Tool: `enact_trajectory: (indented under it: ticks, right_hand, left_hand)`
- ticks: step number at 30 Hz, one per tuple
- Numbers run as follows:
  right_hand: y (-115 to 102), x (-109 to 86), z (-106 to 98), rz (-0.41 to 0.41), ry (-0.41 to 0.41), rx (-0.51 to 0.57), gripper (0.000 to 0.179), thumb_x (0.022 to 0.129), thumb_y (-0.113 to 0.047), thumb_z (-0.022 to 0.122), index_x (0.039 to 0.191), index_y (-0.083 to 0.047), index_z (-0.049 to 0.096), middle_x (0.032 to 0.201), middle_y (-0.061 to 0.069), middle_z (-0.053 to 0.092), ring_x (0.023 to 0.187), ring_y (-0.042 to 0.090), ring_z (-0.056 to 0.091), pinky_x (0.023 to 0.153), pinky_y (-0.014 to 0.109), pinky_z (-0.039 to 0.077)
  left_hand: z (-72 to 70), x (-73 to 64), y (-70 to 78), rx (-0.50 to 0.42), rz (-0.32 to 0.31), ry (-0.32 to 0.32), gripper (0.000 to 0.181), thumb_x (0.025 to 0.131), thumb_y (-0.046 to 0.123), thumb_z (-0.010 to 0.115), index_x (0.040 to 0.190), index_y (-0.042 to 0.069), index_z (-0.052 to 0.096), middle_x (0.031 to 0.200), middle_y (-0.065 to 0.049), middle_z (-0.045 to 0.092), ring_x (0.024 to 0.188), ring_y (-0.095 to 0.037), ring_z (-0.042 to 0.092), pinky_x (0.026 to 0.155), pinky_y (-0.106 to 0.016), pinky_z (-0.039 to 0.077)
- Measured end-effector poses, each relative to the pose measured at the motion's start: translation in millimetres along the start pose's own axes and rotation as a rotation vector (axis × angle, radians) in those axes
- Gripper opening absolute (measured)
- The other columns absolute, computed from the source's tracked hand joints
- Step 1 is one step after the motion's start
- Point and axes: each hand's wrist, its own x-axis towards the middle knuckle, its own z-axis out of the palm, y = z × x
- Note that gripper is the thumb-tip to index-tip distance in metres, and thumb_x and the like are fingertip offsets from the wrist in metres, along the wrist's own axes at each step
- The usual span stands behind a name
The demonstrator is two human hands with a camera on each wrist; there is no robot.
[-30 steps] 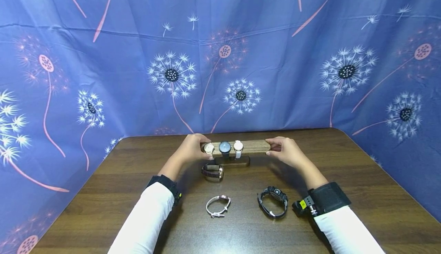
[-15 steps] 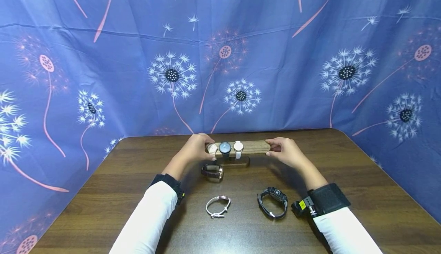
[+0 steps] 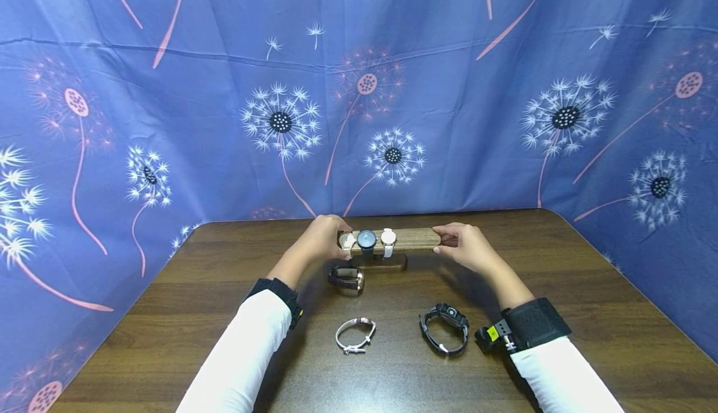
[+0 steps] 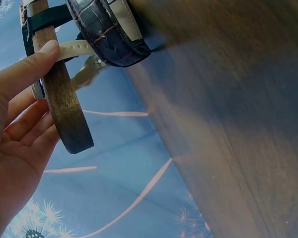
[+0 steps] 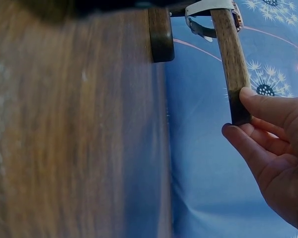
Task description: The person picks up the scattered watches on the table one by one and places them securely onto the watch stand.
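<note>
A wooden watch display stand has a horizontal bar (image 3: pixel 415 238) above a dark base (image 3: pixel 387 265). Three wristwatches are strapped round the bar's left half: a cream-strapped watch (image 3: pixel 347 240), a dark blue-faced watch (image 3: pixel 367 239) and a white-strapped watch (image 3: pixel 388 237). My left hand (image 3: pixel 324 238) pinches the cream-strapped watch near the bar's left end. In the left wrist view its thumb presses the cream strap (image 4: pixel 75 48), with the fingers behind on the watch's face side. My right hand (image 3: pixel 467 246) grips the bar's right end between thumb and fingers.
On the wooden table (image 3: pixel 224 313), a brown leather watch (image 3: pixel 346 281) lies just before the stand. Nearer me are a thin white-strapped watch (image 3: pixel 356 336) and a chunky black watch (image 3: pixel 444 331). A blue dandelion-print cloth (image 3: pixel 477 170) hangs behind the table.
My left hand has slid the cream-strapped watch a little to the right along the bar, closer to the dark blue-faced one. The right hand has stayed in place.
</note>
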Motion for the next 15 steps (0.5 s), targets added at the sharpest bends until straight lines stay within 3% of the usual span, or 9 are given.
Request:
enact_trajectory:
  ticks: [15]
  right_hand:
    - [0.5, -0.5, 2.2, -0.008, 0.006, -0.001, 0.042, 0.080, 0.005, 0.075, 0.118, 0.015, 0.061, 0.106, 0.027, 0.065, 0.090, 0.036, 0.068, 0.078, 0.037, 0.057]
  left_hand:
    - [1.7, -1.2, 0.7, 0.001, 0.004, 0.000, 0.055, 0.065, 0.021, 0.092, 0.111, -0.001, 0.070, 0.112, -0.012, 0.069, 0.110, -0.028, 0.062, 0.100, -0.036, 0.047]
